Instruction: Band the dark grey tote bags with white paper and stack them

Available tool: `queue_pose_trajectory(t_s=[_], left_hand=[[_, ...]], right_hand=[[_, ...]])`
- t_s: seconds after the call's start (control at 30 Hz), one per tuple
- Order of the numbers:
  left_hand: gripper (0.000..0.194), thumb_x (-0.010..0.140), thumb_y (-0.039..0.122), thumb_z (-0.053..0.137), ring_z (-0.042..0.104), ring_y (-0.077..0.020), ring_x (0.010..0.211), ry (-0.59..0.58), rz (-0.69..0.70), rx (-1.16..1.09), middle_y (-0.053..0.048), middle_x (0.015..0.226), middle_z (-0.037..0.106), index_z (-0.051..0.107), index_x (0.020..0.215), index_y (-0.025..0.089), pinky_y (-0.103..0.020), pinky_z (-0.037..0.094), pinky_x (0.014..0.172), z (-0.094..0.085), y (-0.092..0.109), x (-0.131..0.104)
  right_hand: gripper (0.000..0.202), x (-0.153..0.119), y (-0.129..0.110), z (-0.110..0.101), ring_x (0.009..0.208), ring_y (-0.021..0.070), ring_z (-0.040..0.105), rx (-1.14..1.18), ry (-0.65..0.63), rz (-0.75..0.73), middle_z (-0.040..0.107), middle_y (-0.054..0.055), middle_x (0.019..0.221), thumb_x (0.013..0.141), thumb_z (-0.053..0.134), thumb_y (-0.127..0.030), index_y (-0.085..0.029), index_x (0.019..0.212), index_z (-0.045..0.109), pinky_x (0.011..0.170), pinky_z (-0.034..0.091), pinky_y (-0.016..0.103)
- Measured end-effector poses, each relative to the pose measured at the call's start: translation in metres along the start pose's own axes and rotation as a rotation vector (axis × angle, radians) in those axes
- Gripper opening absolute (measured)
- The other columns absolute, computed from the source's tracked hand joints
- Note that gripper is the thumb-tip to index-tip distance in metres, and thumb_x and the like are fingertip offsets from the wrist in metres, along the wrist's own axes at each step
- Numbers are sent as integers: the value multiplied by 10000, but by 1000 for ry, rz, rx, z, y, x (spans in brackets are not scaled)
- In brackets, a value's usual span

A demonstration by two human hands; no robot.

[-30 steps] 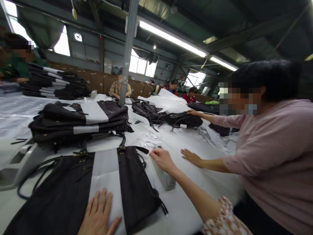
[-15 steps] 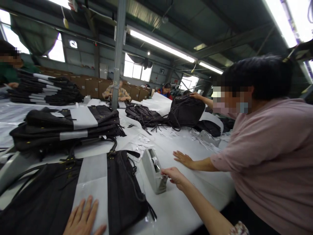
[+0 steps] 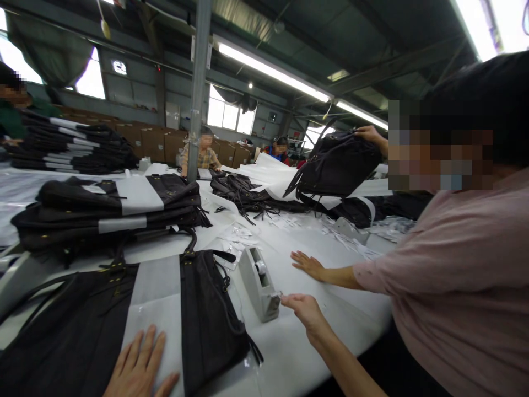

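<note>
My left hand (image 3: 138, 364) lies flat with its fingers spread on a pale paper band (image 3: 156, 292). That band runs across a black bag (image 3: 215, 331) lying on the table in front of me. To the right of the bag stands a grey tape dispenser (image 3: 257, 284). My right hand (image 3: 303, 310) is pinched at the front end of the dispenser, and a small clear piece, seemingly tape, shows at its fingertips.
Stacked black bags (image 3: 111, 209) stand at the left, behind the front bag. A person in pink (image 3: 467, 264) leans in from the right, one hand (image 3: 308, 264) flat on the table, the other lifting a black bag (image 3: 339, 160). A metal post (image 3: 198, 94) rises behind.
My right hand has moved slightly right and down, away from the dispenser's end. The person in pink has lifted the black bag higher and to the right. My left hand stays on the band.
</note>
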State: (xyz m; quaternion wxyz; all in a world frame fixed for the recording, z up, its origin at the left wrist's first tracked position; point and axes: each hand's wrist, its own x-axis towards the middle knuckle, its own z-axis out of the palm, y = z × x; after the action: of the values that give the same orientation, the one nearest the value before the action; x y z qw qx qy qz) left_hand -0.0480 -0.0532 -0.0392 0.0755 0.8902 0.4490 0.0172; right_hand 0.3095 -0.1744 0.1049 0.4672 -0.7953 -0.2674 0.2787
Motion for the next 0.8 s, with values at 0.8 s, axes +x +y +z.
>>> queue_pose_trajectory(t_s=[0.8], left_hand=[[770,808,696,376,262,-354,1368,247,93,29,-163,1460,348,464,1351,157,-504,210,1105,15,-8,-8]], right_hand=[[370,-23,74,-22,543,154,537,-583,-34,-343,573,7,543,844,445,-416,-193,575,568,548,366,259]])
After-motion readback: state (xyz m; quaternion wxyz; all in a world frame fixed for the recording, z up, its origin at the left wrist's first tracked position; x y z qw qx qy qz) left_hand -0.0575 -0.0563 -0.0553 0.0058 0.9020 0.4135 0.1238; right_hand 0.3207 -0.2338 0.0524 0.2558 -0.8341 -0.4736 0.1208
